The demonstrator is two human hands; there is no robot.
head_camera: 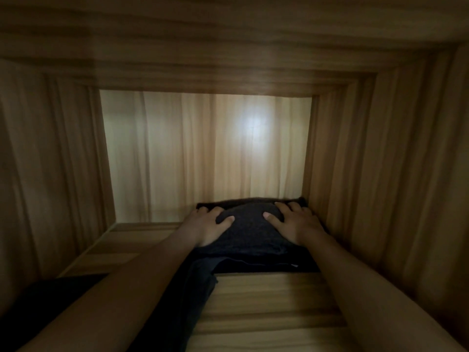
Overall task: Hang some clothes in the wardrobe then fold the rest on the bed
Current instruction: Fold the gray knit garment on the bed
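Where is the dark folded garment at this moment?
Head view, lower centre-right: the dark folded garment lies on the wardrobe shelf by the right wall, under the left hand and right hand.

Shelf: a pale wooden board (pixel 266 301), dimly lit, enclosed by wooden walls.
Pile: dark folded clothes (pixel 251 240) are laid on the shelf, towards its back right, close against the right wall (pixel 380 174).
Loose piece: a dark cloth (pixel 195 301) is trailed forward from the pile across the board.
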